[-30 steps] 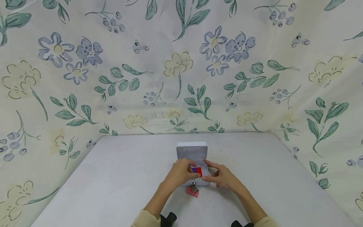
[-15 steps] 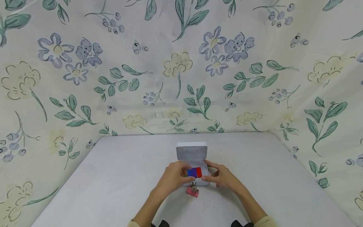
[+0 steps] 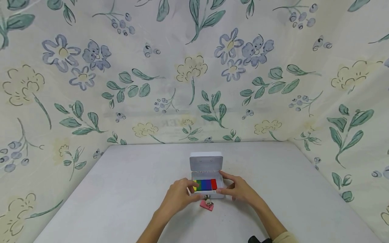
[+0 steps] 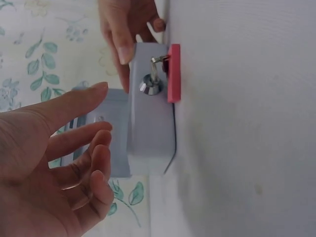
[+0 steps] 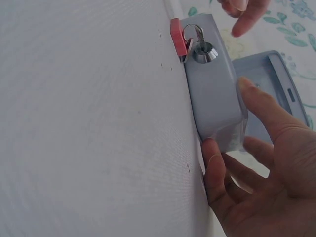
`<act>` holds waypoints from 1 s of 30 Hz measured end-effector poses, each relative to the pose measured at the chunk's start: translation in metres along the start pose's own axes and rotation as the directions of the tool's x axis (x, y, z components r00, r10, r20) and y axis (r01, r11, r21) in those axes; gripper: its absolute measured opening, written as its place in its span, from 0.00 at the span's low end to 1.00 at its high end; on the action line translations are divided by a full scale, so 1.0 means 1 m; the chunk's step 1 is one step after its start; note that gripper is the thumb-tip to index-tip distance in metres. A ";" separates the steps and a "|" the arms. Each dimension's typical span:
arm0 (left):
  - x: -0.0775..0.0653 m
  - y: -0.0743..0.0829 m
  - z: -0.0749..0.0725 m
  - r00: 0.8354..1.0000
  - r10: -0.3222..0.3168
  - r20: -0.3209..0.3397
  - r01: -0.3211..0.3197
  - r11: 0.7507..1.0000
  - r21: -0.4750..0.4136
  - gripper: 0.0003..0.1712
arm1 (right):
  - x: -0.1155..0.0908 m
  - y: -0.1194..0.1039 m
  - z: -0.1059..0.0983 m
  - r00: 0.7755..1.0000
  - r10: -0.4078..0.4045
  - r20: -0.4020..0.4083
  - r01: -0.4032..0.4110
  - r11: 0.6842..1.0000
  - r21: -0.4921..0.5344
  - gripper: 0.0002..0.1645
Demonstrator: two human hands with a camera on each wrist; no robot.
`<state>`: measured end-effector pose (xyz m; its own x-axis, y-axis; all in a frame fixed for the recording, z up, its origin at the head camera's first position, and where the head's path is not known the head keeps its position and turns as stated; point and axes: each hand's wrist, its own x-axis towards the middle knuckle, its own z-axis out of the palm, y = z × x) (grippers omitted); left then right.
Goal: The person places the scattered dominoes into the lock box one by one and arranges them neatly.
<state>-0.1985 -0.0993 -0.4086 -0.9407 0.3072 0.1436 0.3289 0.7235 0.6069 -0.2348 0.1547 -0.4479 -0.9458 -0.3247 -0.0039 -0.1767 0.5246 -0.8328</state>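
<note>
A small grey-white metal cash box [image 3: 219, 195] stands on the table with its lid [image 3: 206, 163] raised. Inside lies a row of coloured blocks [image 3: 206, 185], running from yellow and green through blue and purple to red. My left hand [image 3: 179, 195] hovers at the box's left front, fingers loosely bent and holding nothing; the left wrist view shows a gap between it and the box. My right hand [image 3: 238, 189] grips the box's right side, thumb on the front rim and fingers along the side. A key [image 5: 199, 34] with a red tag [image 3: 206, 205] sits in the front lock.
The white table [image 3: 136, 175] extends around the box on all sides. Behind it and at both sides hangs a floral cloth [image 3: 194, 84]. A dark wrist camera [image 3: 258, 239] shows at the bottom edge by the right sleeve.
My left hand has drawn back to the left and toward me from above the blocks, uncovering the blue, green and yellow ones. The right hand and the box have stayed in place.
</note>
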 end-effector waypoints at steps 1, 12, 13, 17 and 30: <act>-0.001 -0.001 0.001 1.000 -0.003 -0.001 0.003 1.000 -0.003 0.25 | 0.000 0.000 0.000 1.000 -0.001 0.000 0.001 1.000 0.000 0.48; -0.006 -0.002 0.009 0.999 -0.036 0.010 0.037 0.998 -0.041 0.22 | -0.001 -0.002 0.000 1.000 0.011 -0.004 -0.010 1.000 0.005 0.48; -0.006 -0.003 0.009 0.999 -0.036 0.009 0.037 0.999 -0.037 0.22 | -0.001 -0.002 0.000 1.000 0.008 -0.003 -0.008 1.000 0.005 0.48; -0.006 -0.003 0.011 0.999 -0.035 0.001 0.035 0.999 -0.017 0.22 | -0.001 -0.002 0.000 1.000 0.000 0.001 0.000 1.000 0.006 0.48; -0.008 -0.003 0.015 1.000 -0.023 -0.021 0.024 1.000 0.018 0.23 | 0.001 0.000 0.000 1.000 0.003 -0.001 -0.003 1.000 0.005 0.49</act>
<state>-0.1905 -0.0949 -0.4234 -0.9496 0.2773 0.1460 0.3081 0.7413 0.5963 -0.2353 0.1544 -0.4483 -0.9464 -0.3229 -0.0058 -0.1727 0.5213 -0.8357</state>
